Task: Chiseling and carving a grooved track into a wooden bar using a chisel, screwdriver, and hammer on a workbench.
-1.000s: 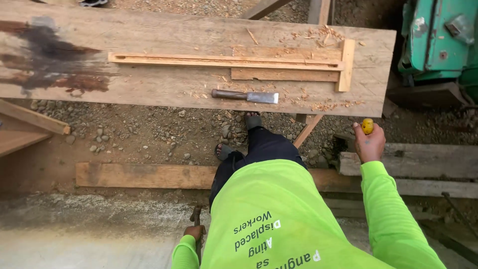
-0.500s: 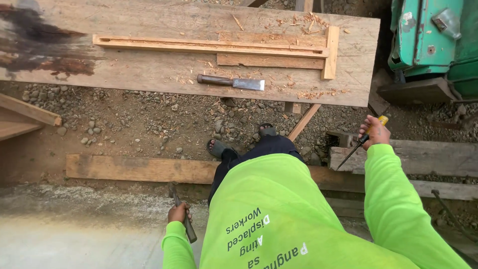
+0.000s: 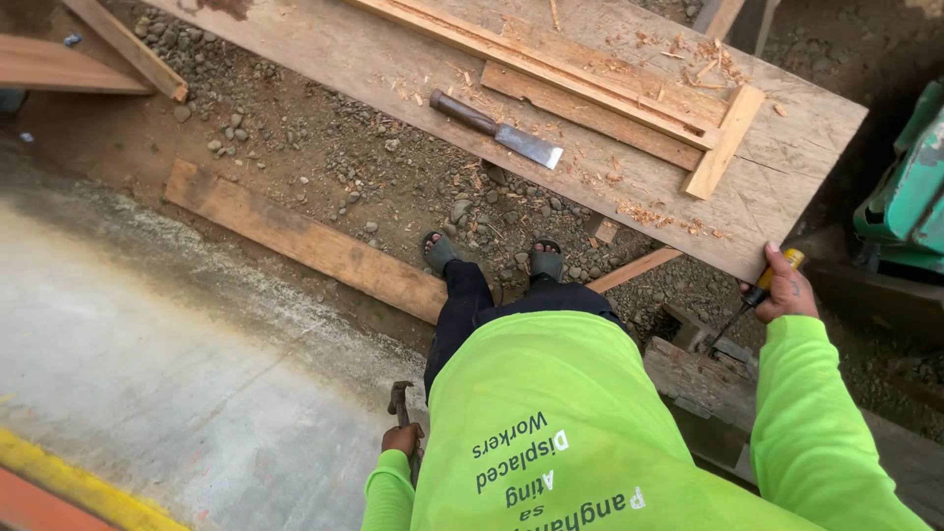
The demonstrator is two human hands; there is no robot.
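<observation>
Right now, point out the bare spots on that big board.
The wide board is bare along its near edge left of the chisel, and at its right corner beyond the short crosspiece. The middle is crowded: long strips, chisel and shavings.

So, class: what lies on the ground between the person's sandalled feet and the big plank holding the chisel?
In the head view, only loose gravel between feet and plank.

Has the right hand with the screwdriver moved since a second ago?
Yes. The right hand with the yellow-handled screwdriver has moved forward, off the low beam and up to the near corner of the wide plank.
</observation>
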